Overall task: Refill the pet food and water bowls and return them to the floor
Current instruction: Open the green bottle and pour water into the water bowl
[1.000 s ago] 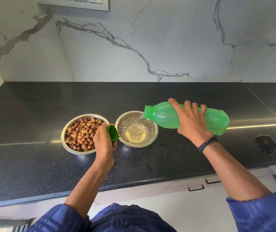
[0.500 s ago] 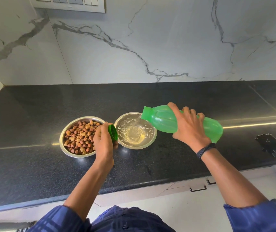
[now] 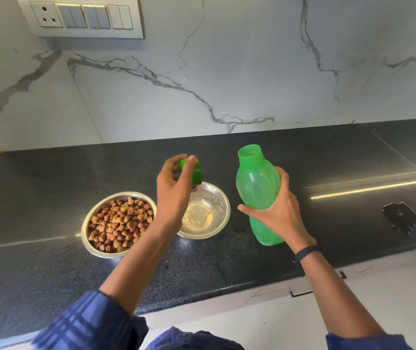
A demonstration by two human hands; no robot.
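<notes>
So on the dark speckled tabletop point(image 3: 50, 185), furthest left sat the steel food bowl point(image 3: 84, 229), pretty much full of brown kibble point(image 3: 119, 223). Just beside it on the right was the second steel bowl point(image 3: 223, 205), with a shallow pool of clear water point(image 3: 199, 218) in the bottom. The rims looked close, but the forearm covered the gap, so I couldn't tell if they touched. The left hand point(image 3: 174, 188) was raised over the near-left edge of that water bowl, pinching the green cap point(image 3: 196, 174) between thumb and fingertips. Right of the bowl came the green translucent bottle point(image 3: 257, 188), mouth up and uncapped, leaning slightly. The right hand point(image 3: 280, 215) was wrapped around its lower half, thumb on the left side and fingers round the right, with a dark wristband point(image 3: 305, 252) on that wrist. Couldn't tell whether the bottle's base was actually resting on the tabletop. Well off to the far right there was a shiny irregular wet-looking patch point(image 3: 403, 221). Behind everything was the marble wall point(image 3: 227, 72), with a switch panel point(image 3: 88, 17) up top left.
</notes>
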